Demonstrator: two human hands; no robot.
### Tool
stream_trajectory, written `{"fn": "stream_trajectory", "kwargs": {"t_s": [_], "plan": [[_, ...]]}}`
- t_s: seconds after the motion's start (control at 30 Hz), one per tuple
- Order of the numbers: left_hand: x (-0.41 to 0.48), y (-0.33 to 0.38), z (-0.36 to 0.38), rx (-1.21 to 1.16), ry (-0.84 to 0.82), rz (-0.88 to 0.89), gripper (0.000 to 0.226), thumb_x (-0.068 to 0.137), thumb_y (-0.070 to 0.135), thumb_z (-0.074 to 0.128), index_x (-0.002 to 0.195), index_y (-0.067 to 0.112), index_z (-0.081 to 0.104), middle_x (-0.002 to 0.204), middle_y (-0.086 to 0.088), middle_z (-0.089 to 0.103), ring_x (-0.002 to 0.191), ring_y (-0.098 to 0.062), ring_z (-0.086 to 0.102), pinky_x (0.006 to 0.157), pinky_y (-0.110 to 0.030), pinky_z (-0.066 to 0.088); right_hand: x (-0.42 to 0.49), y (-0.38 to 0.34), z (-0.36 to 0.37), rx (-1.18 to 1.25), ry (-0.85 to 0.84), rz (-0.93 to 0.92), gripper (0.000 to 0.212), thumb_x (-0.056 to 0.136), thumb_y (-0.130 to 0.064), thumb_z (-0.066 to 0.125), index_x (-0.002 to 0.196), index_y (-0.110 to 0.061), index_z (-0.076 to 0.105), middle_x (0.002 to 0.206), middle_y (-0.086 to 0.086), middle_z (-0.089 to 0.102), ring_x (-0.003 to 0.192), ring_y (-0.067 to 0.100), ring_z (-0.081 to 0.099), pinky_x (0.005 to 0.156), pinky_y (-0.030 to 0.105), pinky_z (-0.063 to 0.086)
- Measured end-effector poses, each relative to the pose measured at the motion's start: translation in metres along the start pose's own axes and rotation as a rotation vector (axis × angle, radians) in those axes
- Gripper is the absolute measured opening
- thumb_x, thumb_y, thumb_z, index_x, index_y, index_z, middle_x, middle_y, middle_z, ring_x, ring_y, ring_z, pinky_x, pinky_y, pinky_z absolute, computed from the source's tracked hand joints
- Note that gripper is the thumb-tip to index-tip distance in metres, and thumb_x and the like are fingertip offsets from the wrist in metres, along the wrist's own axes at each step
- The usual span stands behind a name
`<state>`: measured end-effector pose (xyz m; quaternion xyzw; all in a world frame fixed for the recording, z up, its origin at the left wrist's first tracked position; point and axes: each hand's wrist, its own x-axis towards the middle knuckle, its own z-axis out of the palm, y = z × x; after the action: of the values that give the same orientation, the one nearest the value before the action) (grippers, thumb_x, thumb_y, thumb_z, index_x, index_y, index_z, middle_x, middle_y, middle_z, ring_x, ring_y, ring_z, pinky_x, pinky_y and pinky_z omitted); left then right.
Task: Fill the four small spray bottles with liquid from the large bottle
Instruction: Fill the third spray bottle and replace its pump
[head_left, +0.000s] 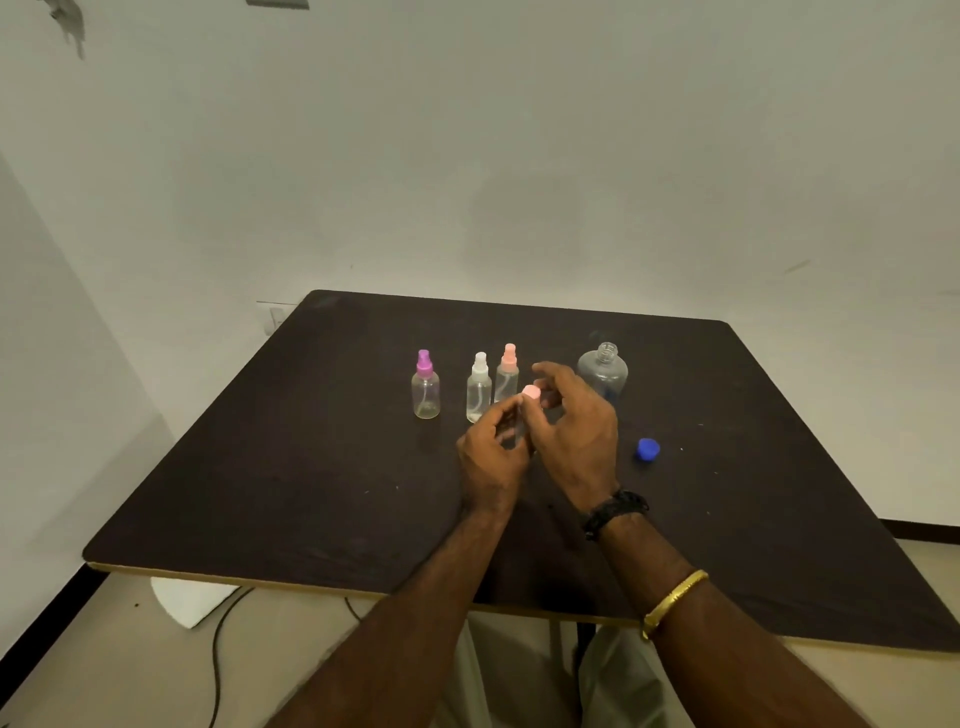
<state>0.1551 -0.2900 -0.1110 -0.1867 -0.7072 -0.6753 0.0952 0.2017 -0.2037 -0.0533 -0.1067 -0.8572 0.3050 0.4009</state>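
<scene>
Frame centre: left hand (493, 452) curls fingers round a small spray bottle (515, 430); right hand (574, 426) pinches its pink spray top (530, 392). Keep it upright, twisting squarely, clear of the open large bottle (602, 371).

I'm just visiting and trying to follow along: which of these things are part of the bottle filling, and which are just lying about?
Part of the job: purple-topped bottle, white-topped bottle, salmon-topped bottle, pink-topped bottle in the left hand with the right hand at its top, open large bottle, blue cap.

Just lying about: floor cable, white object under the table, wall socket.
</scene>
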Motion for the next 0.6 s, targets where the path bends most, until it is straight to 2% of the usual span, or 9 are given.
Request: {"fn": "stream_trajectory", "kwargs": {"t_s": [0.1, 0.17, 0.23, 0.37, 0.5, 0.6], "plan": [[-0.004, -0.001, 0.004, 0.014, -0.014, -0.012, 0.035, 0.088, 0.016, 0.080, 0.122, 0.013, 0.072, 0.106, 0.009, 0.075, 0.097, -0.002, 0.073, 0.083, -0.017, 0.059, -0.005, 0.006, -0.004, 0.012, -0.004, 0.040, 0.027, 0.091, -0.026, 0.071, 0.116, -0.016, 0.069, 0.103, -0.004, 0.071, 0.088, 0.007, 0.065, 0.079, 0.028, 0.059], [-0.005, -0.003, 0.007, 0.019, -0.021, -0.017, 0.033, 0.088, 0.015, 0.079, 0.120, 0.013, 0.073, 0.105, 0.009, 0.075, 0.097, -0.002, 0.073, 0.085, -0.022, 0.061, -0.007, 0.010, -0.005, 0.010, -0.013, 0.066, 0.024, 0.091, -0.031, 0.069, 0.112, -0.018, 0.070, 0.100, -0.006, 0.070, 0.087, 0.005, 0.065, 0.078, 0.028, 0.059], [-0.008, -0.006, 0.009, 0.010, -0.031, -0.030, 0.032, 0.088, 0.012, 0.079, 0.119, 0.013, 0.073, 0.105, 0.008, 0.076, 0.097, -0.004, 0.074, 0.086, -0.026, 0.062, -0.011, 0.013, -0.004, 0.020, -0.025, 0.101, 0.024, 0.090, -0.033, 0.069, 0.110, -0.020, 0.071, 0.100, -0.007, 0.070, 0.089, 0.005, 0.065, 0.080, 0.030, 0.060], [-0.010, -0.005, 0.010, 0.004, -0.055, -0.024, 0.033, 0.087, 0.008, 0.078, 0.119, 0.012, 0.074, 0.104, 0.004, 0.077, 0.097, -0.004, 0.074, 0.085, -0.026, 0.062, -0.016, 0.019, -0.003, 0.063, -0.032, 0.165, 0.028, 0.085, -0.040, 0.071, 0.108, -0.024, 0.070, 0.100, -0.011, 0.069, 0.091, 0.004, 0.066, 0.081, 0.033, 0.060], [-0.010, -0.006, 0.008, 0.031, -0.075, -0.011, 0.032, 0.088, 0.008, 0.076, 0.120, 0.011, 0.073, 0.106, 0.003, 0.077, 0.097, -0.003, 0.073, 0.085, -0.022, 0.060, -0.015, 0.020, -0.002, 0.066, -0.038, 0.201, 0.027, 0.081, -0.042, 0.075, 0.103, -0.027, 0.068, 0.096, -0.014, 0.067, 0.089, 0.003, 0.065, 0.078, 0.031, 0.060], [-0.010, -0.008, 0.006, 0.031, -0.097, -0.024, 0.033, 0.086, 0.003, 0.076, 0.118, 0.011, 0.073, 0.105, 0.004, 0.076, 0.097, -0.003, 0.073, 0.087, -0.023, 0.061, -0.012, 0.021, 0.001, 0.090, -0.035, 0.243, 0.023, 0.081, -0.033, 0.080, 0.100, -0.028, 0.068, 0.092, -0.014, 0.066, 0.087, 0.002, 0.065, 0.078, 0.031, 0.061]]}}
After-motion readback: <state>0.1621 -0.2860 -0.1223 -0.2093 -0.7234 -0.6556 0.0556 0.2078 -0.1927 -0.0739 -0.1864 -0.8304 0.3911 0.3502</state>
